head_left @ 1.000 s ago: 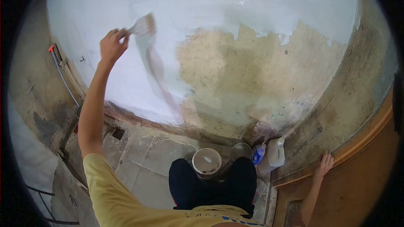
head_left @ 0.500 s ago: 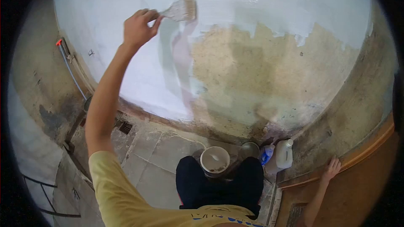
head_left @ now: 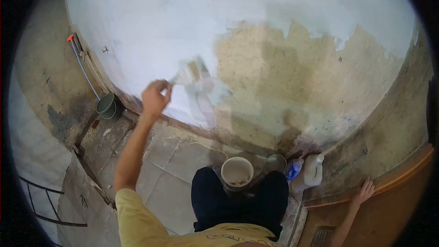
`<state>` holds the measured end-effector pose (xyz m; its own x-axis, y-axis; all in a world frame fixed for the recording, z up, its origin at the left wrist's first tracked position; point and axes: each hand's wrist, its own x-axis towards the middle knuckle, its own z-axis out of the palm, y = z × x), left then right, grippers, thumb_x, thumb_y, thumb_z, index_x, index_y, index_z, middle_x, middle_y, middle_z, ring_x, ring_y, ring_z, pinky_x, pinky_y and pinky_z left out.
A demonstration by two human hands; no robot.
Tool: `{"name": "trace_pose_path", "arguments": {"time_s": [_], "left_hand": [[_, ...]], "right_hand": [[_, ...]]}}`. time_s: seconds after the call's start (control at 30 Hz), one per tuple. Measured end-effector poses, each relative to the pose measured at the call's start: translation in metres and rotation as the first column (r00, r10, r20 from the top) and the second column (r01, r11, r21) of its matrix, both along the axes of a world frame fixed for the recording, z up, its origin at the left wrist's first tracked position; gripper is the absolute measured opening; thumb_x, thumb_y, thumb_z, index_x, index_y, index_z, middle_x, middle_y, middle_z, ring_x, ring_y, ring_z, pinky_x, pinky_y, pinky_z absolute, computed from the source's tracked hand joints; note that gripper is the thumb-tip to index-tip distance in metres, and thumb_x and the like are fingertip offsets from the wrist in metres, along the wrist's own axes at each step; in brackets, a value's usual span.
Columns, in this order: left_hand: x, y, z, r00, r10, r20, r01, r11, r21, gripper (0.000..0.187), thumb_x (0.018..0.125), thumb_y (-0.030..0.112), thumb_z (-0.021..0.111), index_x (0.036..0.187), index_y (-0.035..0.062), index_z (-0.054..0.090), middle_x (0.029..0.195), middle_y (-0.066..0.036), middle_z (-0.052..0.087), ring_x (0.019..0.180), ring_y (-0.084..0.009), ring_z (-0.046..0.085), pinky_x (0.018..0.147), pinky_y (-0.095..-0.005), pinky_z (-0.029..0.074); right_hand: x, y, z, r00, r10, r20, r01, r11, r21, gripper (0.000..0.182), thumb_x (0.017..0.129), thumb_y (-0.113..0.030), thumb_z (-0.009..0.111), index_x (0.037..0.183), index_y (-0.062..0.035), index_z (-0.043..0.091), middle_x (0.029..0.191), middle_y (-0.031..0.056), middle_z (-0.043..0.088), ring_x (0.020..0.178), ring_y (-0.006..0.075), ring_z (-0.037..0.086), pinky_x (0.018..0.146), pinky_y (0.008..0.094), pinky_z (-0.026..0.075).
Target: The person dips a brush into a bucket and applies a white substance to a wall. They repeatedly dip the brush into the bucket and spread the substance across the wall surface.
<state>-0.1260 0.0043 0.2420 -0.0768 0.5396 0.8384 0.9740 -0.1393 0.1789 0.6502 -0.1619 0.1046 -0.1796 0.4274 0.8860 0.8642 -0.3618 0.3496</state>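
Left hand (head_left: 155, 97) grips brush (head_left: 192, 72) against the wall (head_left: 151, 23).
I brace my flat, empty right hand (head_left: 364, 191) on the door frame (head_left: 402, 171) for balance.

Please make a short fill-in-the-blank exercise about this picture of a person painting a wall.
1. The left hand holds a ____ against the wall.
2. The right hand rests on the ____ door frame.
3. The fresh paint on the wall is ____.
4. The bucket stands on the floor between the person's ____.

Missing words: paintbrush; wooden; white; knees
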Motion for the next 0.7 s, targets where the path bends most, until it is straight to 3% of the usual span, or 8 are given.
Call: {"name": "trace_pose_path", "arguments": {"time_s": [0.1, 0.17, 0.23, 0.3, 0.37, 0.47, 0.6, 0.7], "left_hand": [[0.045, -0.01, -0.074, 0.98, -0.193, 0.05, 0.198, 0.972, -0.127, 0.015, 0.079, 0.019, 0.069, 0.077, 0.0046, 0.064, 0.073, -0.01, 0.064, 0.069, -0.0274, 0.062, 0.061, -0.0373, 0.049], [0.068, -0.012, -0.139, 0.964, -0.253, 0.087, 0.267, 0.903, -0.337, 0.019, 0.081, 0.024, 0.067, 0.079, 0.0052, 0.064, 0.072, -0.011, 0.063, 0.072, -0.031, 0.061, 0.06, -0.0411, 0.048], [0.095, -0.023, -0.194, 0.951, -0.289, 0.11, 0.307, 0.843, -0.441, 0.021, 0.082, 0.026, 0.065, 0.08, 0.0049, 0.063, 0.074, -0.012, 0.063, 0.074, -0.0317, 0.061, 0.061, -0.0422, 0.049], [0.118, -0.043, -0.239, 0.94, -0.313, 0.134, 0.334, 0.772, -0.541, 0.022, 0.083, 0.027, 0.063, 0.08, 0.0046, 0.063, 0.075, -0.013, 0.063, 0.076, -0.0323, 0.062, 0.062, -0.0432, 0.049], [0.137, -0.058, -0.273, 0.943, -0.312, 0.115, 0.306, 0.68, -0.667, 0.022, 0.082, 0.026, 0.065, 0.082, 0.0036, 0.066, 0.079, -0.015, 0.064, 0.076, -0.0336, 0.063, 0.067, -0.0428, 0.05], [0.158, -0.065, -0.331, 0.923, -0.38, 0.06, 0.284, 0.566, -0.774, 0.021, 0.082, 0.025, 0.062, 0.079, 0.0047, 0.064, 0.079, -0.015, 0.065, 0.079, -0.0346, 0.063, 0.066, -0.0432, 0.052], [0.192, -0.057, -0.354, 0.875, -0.481, -0.057, 0.228, 0.511, -0.829, 0.015, 0.08, 0.021, 0.062, 0.079, 0.0061, 0.066, 0.08, -0.014, 0.066, 0.076, -0.0325, 0.065, 0.065, -0.0419, 0.053], [0.21, -0.042, -0.365, 0.836, -0.513, -0.195, 0.068, 0.45, -0.89, 0.012, 0.079, 0.017, 0.06, 0.08, 0.0075, 0.068, 0.081, -0.013, 0.066, 0.075, -0.0293, 0.067, 0.062, -0.041, 0.054]], "right_hand": [[0.014, 0.0, -0.005, 0.999, -0.018, 0.034, 0.019, 1.0, -0.01, 0.02, 0.08, -0.002, 0.067, 0.1, -0.003, 0.064, 0.082, 0.0096, 0.059, 0.072, 0.0257, 0.055, 0.062, 0.0371, 0.044], [0.008, 0.001, -0.004, 0.999, 0.009, 0.034, -0.01, 1.0, 0.017, 0.017, 0.086, -0.007, 0.061, 0.102, -0.0014, 0.065, 0.086, 0.009, 0.062, 0.072, 0.0232, 0.054, 0.061, 0.035, 0.04], [0.002, -0.004, 0.007, 0.999, -0.021, 0.036, 0.022, 0.999, -0.048, 0.015, 0.085, -0.011, 0.065, 0.099, -0.0038, 0.066, 0.083, 0.0064, 0.062, 0.07, 0.0224, 0.055, 0.062, 0.0347, 0.041], [0.003, 0.0, 0.009, 0.99, -0.058, 0.131, 0.054, 0.998, 0.039, 0.016, 0.079, -0.012, 0.071, 0.095, -0.0121, 0.066, 0.078, 0.0011, 0.061, 0.068, 0.0198, 0.057, 0.057, 0.0334, 0.04], [0.007, -0.002, 0.003, 0.988, -0.113, 0.101, 0.113, 0.994, 0.002, 0.017, 0.082, -0.018, 0.07, 0.097, -0.0109, 0.067, 0.082, 0.0003, 0.063, 0.072, 0.0195, 0.057, 0.064, 0.0349, 0.042], [0.018, -0.003, -0.001, 0.982, -0.124, 0.14, 0.123, 0.992, 0.017, 0.019, 0.081, -0.023, 0.072, 0.097, -0.0139, 0.067, 0.081, -0.0003, 0.063, 0.073, 0.0187, 0.057, 0.064, 0.0334, 0.042], [0.02, -0.001, -0.001, 0.971, -0.184, 0.154, 0.181, 0.983, 0.034, 0.02, 0.081, -0.028, 0.072, 0.098, -0.0188, 0.068, 0.082, -0.0035, 0.063, 0.073, 0.0175, 0.057, 0.065, 0.0324, 0.041], [0.026, 0.0, -0.003, 0.975, -0.138, 0.172, 0.129, 0.99, 0.061, 0.02, 0.081, -0.028, 0.072, 0.099, -0.0212, 0.068, 0.081, -0.0051, 0.062, 0.072, 0.0164, 0.057, 0.063, 0.0316, 0.041]]}}
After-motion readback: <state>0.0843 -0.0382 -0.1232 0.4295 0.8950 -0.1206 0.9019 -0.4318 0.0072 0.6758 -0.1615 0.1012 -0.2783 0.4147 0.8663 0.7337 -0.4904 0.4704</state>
